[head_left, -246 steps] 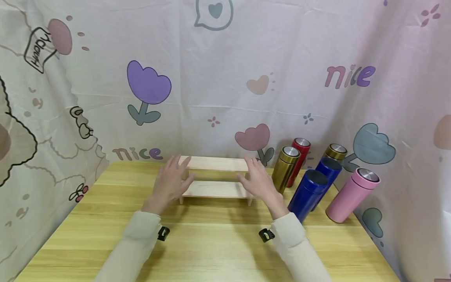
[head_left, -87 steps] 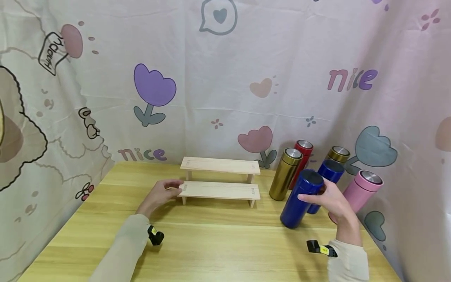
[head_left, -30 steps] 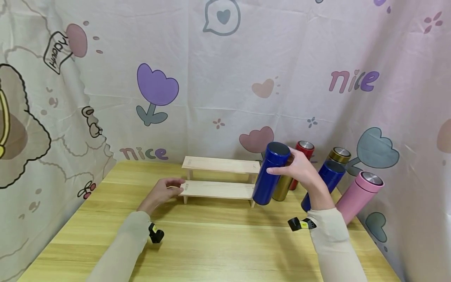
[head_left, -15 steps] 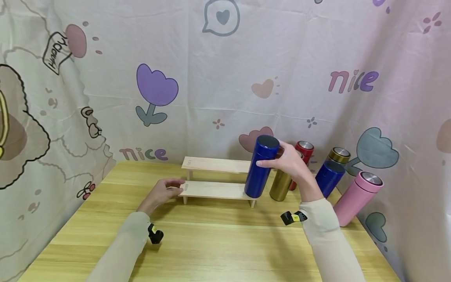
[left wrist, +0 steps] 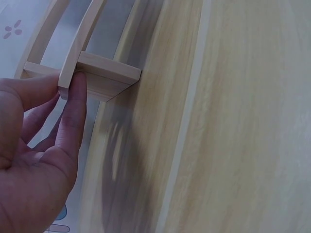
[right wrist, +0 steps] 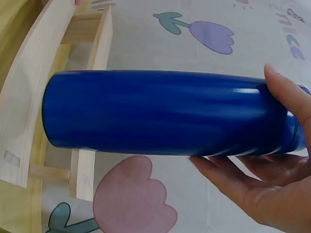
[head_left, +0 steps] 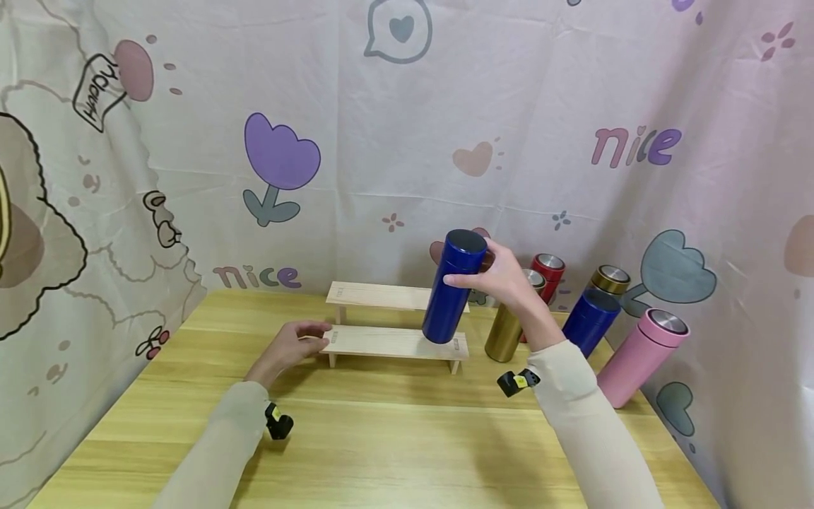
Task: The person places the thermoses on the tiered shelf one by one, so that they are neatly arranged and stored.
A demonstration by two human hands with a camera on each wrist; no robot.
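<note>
My right hand [head_left: 502, 272] grips a blue thermos bottle [head_left: 448, 300] near its lid, thumb on one side and fingers on the other. The bottle is nearly upright, its base close over the right part of the lower step of a two-step wooden rack [head_left: 381, 342]. In the right wrist view the blue bottle [right wrist: 155, 114] lies across the picture, its base next to the rack's board [right wrist: 22, 97]. At the rack's left end, my left hand [head_left: 289, 351] holds the lower step; the left wrist view shows thumb and fingers [left wrist: 73, 116] pinching the board's edge.
Right of the rack stand a gold bottle [head_left: 504, 334], a red one [head_left: 548, 268], another gold-lidded one [head_left: 610, 278], a second blue one [head_left: 591, 322] and a pink one [head_left: 642, 357]. A printed curtain [head_left: 394, 141] hangs behind the wooden table [head_left: 381, 445].
Both hands were at the rack's ends earlier. My right hand then took the front blue bottle, lifted it and carried it left to above the lower step. The left hand stays at the rack.
</note>
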